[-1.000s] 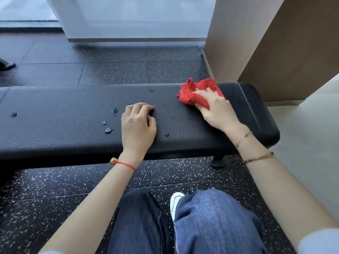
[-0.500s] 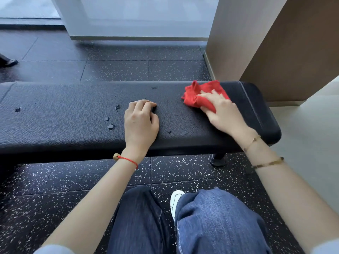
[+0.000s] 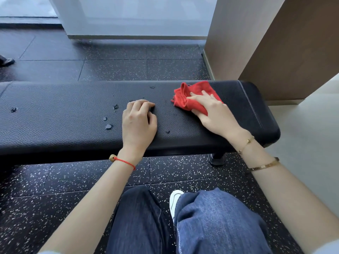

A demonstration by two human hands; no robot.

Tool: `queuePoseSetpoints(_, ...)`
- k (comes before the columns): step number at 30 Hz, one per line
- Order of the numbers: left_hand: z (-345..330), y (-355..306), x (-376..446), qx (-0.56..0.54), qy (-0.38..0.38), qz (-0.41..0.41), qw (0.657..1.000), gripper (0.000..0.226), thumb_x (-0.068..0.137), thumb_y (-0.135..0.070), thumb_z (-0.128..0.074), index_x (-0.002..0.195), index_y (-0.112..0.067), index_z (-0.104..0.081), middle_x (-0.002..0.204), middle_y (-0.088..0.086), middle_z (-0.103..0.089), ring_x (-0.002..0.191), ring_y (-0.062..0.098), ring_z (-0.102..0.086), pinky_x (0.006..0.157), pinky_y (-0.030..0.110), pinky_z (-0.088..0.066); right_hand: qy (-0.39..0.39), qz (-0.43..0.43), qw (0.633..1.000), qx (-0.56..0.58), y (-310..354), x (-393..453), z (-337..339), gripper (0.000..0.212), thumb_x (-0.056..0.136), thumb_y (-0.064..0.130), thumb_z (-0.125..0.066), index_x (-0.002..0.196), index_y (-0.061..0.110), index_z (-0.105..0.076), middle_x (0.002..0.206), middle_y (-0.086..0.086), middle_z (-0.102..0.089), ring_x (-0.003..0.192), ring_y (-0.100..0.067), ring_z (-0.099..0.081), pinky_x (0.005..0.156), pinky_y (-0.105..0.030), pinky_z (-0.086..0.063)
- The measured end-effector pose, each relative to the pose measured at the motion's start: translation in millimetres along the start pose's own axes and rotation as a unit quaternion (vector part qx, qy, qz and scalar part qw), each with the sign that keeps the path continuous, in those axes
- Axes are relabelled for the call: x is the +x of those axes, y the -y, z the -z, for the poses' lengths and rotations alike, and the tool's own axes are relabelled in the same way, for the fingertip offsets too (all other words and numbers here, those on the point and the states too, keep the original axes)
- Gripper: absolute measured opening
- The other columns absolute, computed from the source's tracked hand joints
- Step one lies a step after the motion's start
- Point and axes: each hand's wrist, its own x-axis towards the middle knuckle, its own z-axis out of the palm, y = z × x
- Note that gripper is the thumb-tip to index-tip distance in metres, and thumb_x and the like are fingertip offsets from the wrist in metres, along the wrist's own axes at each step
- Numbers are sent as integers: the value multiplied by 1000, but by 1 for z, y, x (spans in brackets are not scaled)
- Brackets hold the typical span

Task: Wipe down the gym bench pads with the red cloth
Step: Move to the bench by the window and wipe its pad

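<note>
Bench pad, long, black and pebbled, runs left to right across in front of me, and droplets dot its surface left of my hands. My right hand presses a crumpled red cloth flat near the pad's right end, fingers spread over it. My left hand rests mid-pad, fingers curled under, gripping nothing. Since the wet spots lie leftward along the pad's length, I judge the cloth must sweep past my left hand.
</note>
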Motion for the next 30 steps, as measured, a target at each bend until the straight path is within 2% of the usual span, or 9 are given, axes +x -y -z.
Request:
queuePoseSetpoints(5, 0, 2, 0, 13, 11, -11, 1000, 26, 88, -9, -54, 110, -11, -67, 117, 4, -64, 114, 29, -52, 96, 39, -41, -59, -96, 993, -28, -1, 32, 2, 39, 92, 26, -55, 131, 24, -52, 141, -1, -51, 138, -34, -34, 111, -41, -26)
queuePoseSetpoints(10, 0, 2, 0, 10, 2, -10, 1000, 26, 86, -9, -53, 108, -12, -67, 116, 3, -65, 112, 28, -53, 95, 40, -41, -35, -40, 998, -20, 18, 10, -9, 39, 91, 25, -57, 130, 28, -53, 145, 6, -47, 140, -30, -32, 116, -39, -22)
queuePoseSetpoints(14, -1, 3, 1, 6, -6, -16, 1000, 26, 85, -8, -53, 107, -12, -67, 114, 3, -65, 111, 29, -53, 94, 39, -41, -28, -13, 999, -10, -3, -24, -1, 41, 90, 24, -59, 130, 31, -52, 144, 10, -46, 140, -24, -33, 117, -40, -23)
queuePoseSetpoints(16, -2, 4, 0, 8, -9, -18, 1000, 26, 86, -8, -53, 107, -12, -67, 114, 3, -65, 111, 28, -53, 94, 38, -40, -60, -57, 996, -33, -23, -27, 12, 40, 91, 26, -58, 130, 30, -52, 143, 7, -48, 138, -26, -36, 115, -42, -28)
queuePoseSetpoints(19, -1, 2, -1, 22, -9, -13, 1000, 26, 86, -9, -53, 108, -12, -67, 115, 3, -65, 111, 28, -53, 93, 38, -40, -108, -141, 982, -59, -53, -11, 30, 37, 90, 25, -58, 126, 25, -55, 133, -9, -57, 125, -40, -47, 100, -49, -39)
queuePoseSetpoints(22, -2, -1, -1, 33, -6, -10, 999, 26, 85, -9, -53, 108, -11, -66, 115, 4, -64, 111, 29, -53, 92, 39, -40, -104, -191, 975, -50, -56, 22, 36, 34, 88, 24, -56, 123, 24, -57, 121, -18, -60, 116, -43, -51, 96, -48, -41)
queuePoseSetpoints(24, -2, -3, -1, 34, -4, -8, 999, 26, 85, -9, -53, 108, -11, -66, 116, 4, -64, 111, 30, -53, 92, 39, -40, -84, -178, 979, -45, -42, 39, 29, 35, 88, 26, -56, 123, 25, -57, 119, -19, -60, 113, -42, -52, 95, -45, -41)
queuePoseSetpoints(26, -2, -2, -1, 33, -4, -6, 999, 26, 85, -9, -53, 107, -12, -66, 115, 4, -64, 111, 29, -53, 92, 39, -41, -60, -132, 989, -36, -22, 43, 18, 37, 88, 26, -58, 125, 28, -56, 128, -15, -58, 119, -39, -51, 98, -43, -40)
queuePoseSetpoints(30, -1, -1, -1, 21, -6, -7, 1000, 27, 85, -9, -52, 108, -12, -67, 115, 3, -65, 111, 29, -53, 94, 40, -42, -3, -26, 1000, -9, 1, 8, 1, 42, 88, 23, -60, 128, 34, -53, 143, 8, -48, 139, -27, -35, 115, -39, -25)
